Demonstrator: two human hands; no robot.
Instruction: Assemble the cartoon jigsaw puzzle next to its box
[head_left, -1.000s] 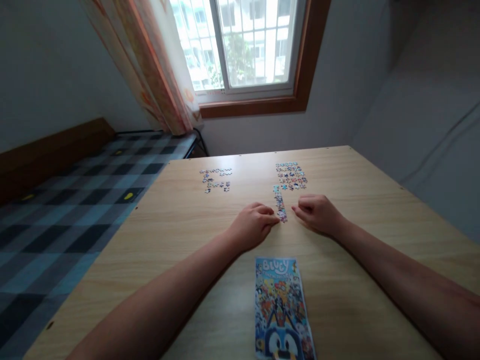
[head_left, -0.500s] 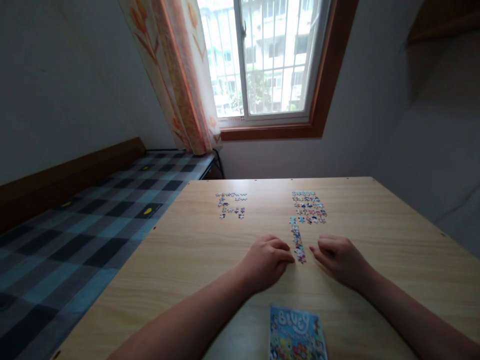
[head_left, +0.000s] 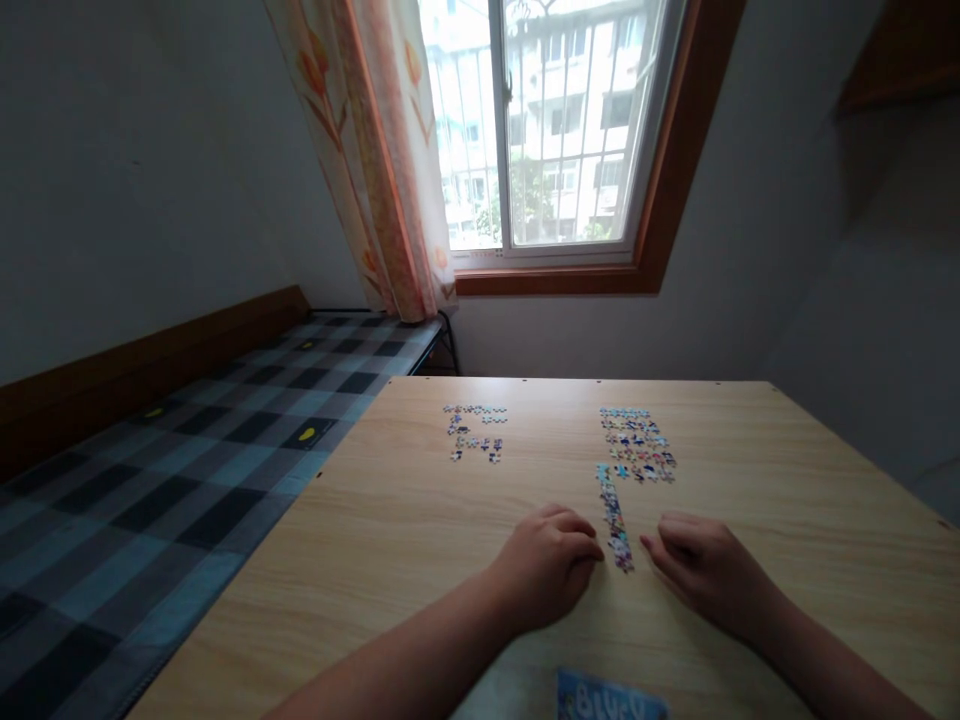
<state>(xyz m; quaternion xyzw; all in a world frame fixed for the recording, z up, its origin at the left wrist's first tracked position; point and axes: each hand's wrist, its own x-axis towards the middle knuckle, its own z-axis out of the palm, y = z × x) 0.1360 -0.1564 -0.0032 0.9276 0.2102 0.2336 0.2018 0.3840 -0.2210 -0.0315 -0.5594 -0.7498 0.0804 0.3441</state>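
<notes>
A narrow joined strip of jigsaw puzzle pieces (head_left: 615, 525) runs toward me on the wooden table. Just left of its near end rests my left hand (head_left: 551, 565), its fingers curled and held together, the tips close to the strip's edge. On the other side, my right hand (head_left: 709, 570) is closed in a loose fist, a thumb or finger poking out toward the strip with a small gap between. I see nothing in either hand. Beyond the strip are rows of loose puzzle pieces (head_left: 637, 440), and a second group of puzzle pieces (head_left: 476, 430) lies farther left.
A blue Bluey picture card or box (head_left: 607, 697) is cut off by the bottom of the view. The light wooden table (head_left: 360, 560) stands beside a bed with a checked cover (head_left: 225, 480). A window (head_left: 570, 140) with a flowered curtain (head_left: 390, 180) is behind.
My view has tilted up, so the table, puzzle pieces and hands sit lower in the picture and the Bluey card is mostly out of sight. Both hands keep about the same place beside the strip.
</notes>
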